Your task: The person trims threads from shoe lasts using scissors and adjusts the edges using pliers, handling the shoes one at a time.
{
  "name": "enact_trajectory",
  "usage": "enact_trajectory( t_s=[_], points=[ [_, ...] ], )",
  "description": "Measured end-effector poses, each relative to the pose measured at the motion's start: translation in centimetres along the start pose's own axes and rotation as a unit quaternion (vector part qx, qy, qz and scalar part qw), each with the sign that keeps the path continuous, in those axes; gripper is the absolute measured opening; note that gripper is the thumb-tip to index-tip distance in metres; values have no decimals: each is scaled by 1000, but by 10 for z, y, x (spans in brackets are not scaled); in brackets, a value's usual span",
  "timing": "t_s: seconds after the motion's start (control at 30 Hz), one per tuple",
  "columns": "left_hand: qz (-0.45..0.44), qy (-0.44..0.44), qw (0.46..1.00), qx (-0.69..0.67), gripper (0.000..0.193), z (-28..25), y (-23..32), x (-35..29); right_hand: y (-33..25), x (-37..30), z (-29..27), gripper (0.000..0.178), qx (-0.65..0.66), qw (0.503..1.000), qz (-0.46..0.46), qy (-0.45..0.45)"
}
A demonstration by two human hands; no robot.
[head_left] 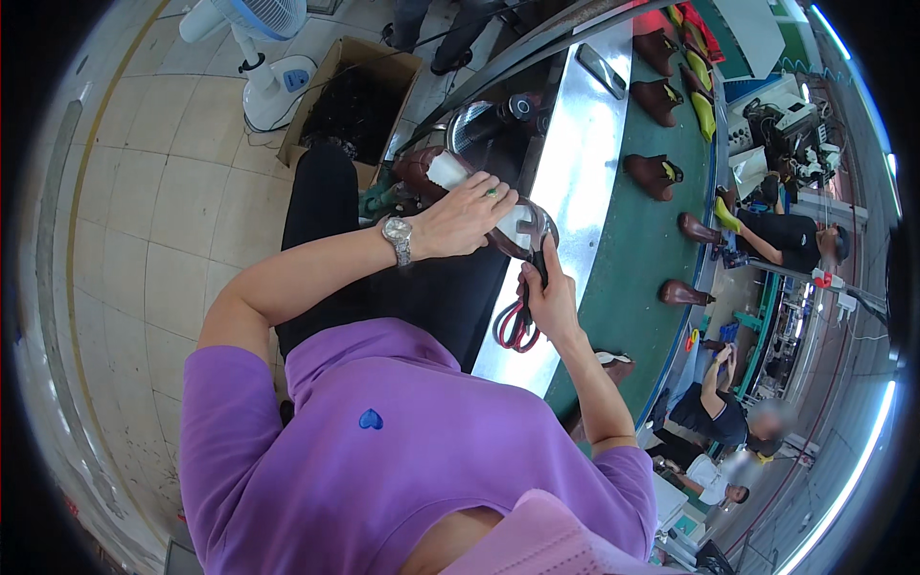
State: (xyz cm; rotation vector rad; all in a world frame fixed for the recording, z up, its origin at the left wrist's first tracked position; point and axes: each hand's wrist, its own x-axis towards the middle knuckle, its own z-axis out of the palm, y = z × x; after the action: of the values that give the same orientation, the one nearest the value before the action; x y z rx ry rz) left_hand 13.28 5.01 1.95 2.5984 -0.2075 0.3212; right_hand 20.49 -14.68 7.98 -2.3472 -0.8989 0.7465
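Note:
A dark brown shoe upper (417, 174) with white material showing along its underside lies across my lap by the bench edge. My left hand (463, 217), with a watch at the wrist and a green-stoned ring, grips it from above. My right hand (553, 295) is closed round the black handle of a metal-headed hand tool (540, 228). Its head sits at the near right end of the shoe; whether it touches is hard to tell. Scissors with red-and-black handles (518, 331) lie on the metal bench just beside my right hand.
On the green conveyor belt (613, 259) stand several brown shoe uppers (655, 176). A phone (601, 71) lies on the metal ledge. At the left are a cardboard box (359, 105) of dark scraps and a fan (264, 57). Other people work beyond the belt.

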Motion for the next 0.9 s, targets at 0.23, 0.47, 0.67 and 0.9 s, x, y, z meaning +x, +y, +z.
enact_trajectory(
  t_s=[0.23, 0.47, 0.67, 0.9],
  points=[
    [55, 32, 991, 121, 71, 14, -8, -6, -28, 22, -66, 54, -213, 970, -21, -116],
    [57, 61, 985, 150, 67, 17, -5, -1, -23, 38, -23, 55, -124, 991, 45, -2],
    [37, 42, 972, 228, 64, 16, -1, 1, -44, 39, -35, 54, 72, 987, 15, 143],
    [17, 41, 972, 231, 61, 16, 0, -1, -38, 45, -41, 54, 10, 998, 43, 39]
  ],
)
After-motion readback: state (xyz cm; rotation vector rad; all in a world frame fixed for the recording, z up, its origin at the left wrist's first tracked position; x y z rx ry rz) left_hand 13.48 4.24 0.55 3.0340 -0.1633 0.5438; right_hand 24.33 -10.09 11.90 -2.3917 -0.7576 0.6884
